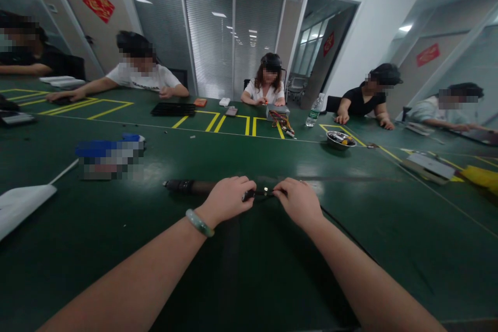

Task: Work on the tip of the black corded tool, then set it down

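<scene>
A dark electric screwdriver (194, 187) lies on the green table with its narrow tip to the left. My left hand (231, 198), a jade-coloured bangle at its wrist, is closed around its rear end; a short black end piece (248, 195) shows between thumb and fingers. My right hand (298, 199) pinches a thin black cord (346, 231) just to the right. Between both hands is a small bright spot (265, 190), too small to make out. The cord runs from behind my right hand down to the right.
Several people sit across the green table (249, 161), marked with yellow tape. A metal bowl (340, 140) of small parts and a water bottle (314, 110) stand beyond my right hand. A white object (23, 207) with a cable lies at left, near a blue item (95, 149).
</scene>
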### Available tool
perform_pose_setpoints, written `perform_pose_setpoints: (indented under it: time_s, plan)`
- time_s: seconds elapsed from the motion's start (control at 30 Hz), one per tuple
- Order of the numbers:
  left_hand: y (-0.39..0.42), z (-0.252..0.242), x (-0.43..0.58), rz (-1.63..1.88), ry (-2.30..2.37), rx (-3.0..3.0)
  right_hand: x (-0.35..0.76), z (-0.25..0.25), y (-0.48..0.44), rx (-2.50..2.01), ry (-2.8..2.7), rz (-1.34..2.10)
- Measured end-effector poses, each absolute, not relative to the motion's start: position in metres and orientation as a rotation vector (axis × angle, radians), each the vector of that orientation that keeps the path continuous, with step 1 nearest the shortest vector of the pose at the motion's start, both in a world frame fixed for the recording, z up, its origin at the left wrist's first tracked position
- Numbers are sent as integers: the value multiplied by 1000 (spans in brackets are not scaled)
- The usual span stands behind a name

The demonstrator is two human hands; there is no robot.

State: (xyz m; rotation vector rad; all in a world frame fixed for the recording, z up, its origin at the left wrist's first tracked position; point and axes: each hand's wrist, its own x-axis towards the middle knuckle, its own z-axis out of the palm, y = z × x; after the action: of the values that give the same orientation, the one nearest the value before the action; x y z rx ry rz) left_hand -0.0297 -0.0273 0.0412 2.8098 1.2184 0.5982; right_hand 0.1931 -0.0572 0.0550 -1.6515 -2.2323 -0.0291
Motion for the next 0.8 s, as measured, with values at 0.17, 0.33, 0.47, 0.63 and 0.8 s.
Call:
perform_pose_setpoints:
  time_s: [0.17, 0.33, 0.47, 0.63, 0.8]
  plan:
    - [-27, 40, -28, 663, 1160, 2818, 193, 50, -61, -1661, -2308, -51]
    - [-27, 37, -23, 698, 1121, 2823, 191, 39, -60, -1591, -2325, -11]
    - [-26, 34, -22, 695, 1092, 2801, 183, 25, -57, -1445, -2332, 10]
    - [-22, 33, -26, 701, 1009, 2784, 183, 17, -55, -1376, -2234, 4]
    - [-22, 34, -28, 696, 1018, 2770, 184, 18, -56, -1317, -2236, 51]
